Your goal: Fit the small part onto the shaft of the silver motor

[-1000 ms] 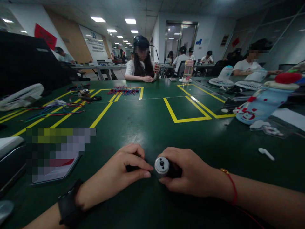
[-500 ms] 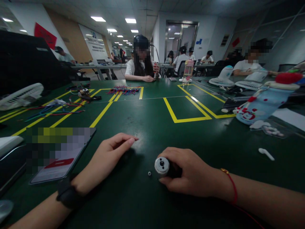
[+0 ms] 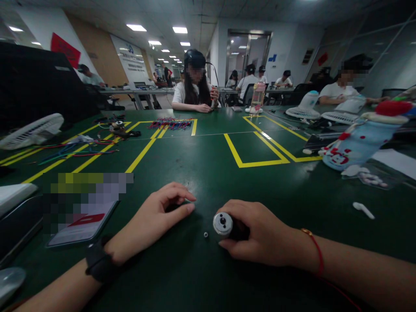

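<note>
Silver-faced little motor (image 3: 222,224) gripped in the right hand (image 3: 260,237), fingers wrapped round the dark body, shaft end turned toward the left hand, all of it low on the green table (image 3: 208,173). Tiny ring-shaped bit (image 3: 205,235), maybe a washer or bushing, hard to tell, lying loose on the mat just left of the motor face, touching nothing. Left hand (image 3: 162,212) curled over something small and dark (image 3: 172,207) a bit further up the mat, thumb and fingertips closing on it but not clearly lifted, so cannot tell if it's actually gripped. Best bet for this step: keep the motor pinned steady, pinch the small part cleanly before lifting, and mind that loose ring, easy to flick away on a slick mat. Versus a second ago: left hand was right up against the motor face with fingers pinched, then shot out further up the table half a second back with fingers stretched, now drawn back a touch and curling; the ring only showed once the hand moved off. Right hand and motor barely budged. Further out: phone (image 3: 86,219) to the left, white earbud (image 3: 363,209) to the right, yellow tape lines (image 3: 256,163), coloured wires (image 3: 170,124), and people seated at the far end.
</note>
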The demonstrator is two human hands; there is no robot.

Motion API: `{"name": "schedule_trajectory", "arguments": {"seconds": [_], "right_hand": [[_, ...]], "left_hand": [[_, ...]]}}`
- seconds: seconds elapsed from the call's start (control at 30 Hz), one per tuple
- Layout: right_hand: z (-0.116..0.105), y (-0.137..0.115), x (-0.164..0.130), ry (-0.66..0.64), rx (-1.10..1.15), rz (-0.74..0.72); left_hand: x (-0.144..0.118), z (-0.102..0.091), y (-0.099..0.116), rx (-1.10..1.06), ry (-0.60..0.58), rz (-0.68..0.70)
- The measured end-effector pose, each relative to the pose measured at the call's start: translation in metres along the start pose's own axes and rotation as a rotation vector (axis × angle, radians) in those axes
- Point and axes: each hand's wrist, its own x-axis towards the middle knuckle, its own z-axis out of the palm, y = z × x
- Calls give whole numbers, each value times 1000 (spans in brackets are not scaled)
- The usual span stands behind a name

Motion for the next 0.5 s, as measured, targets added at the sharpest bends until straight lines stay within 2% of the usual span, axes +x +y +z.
{"name": "schedule_trajectory", "arguments": {"seconds": [0.1,0.2,0.27,0.4,0.5], "right_hand": [[0,0,0,7,11,-3],[1,0,0,14,18,-8],[1,0,0,16,12,-8],[2,0,0,22,-2,-16],[3,-1,1,16,-22,-23]], "left_hand": [[-6,6,10,147,-202,189],[-11,13,17,192,-273,262],[-13,16,21,167,-222,266],[-12,15,34,121,43,245],[-11,17,45,133,79,264]]}}
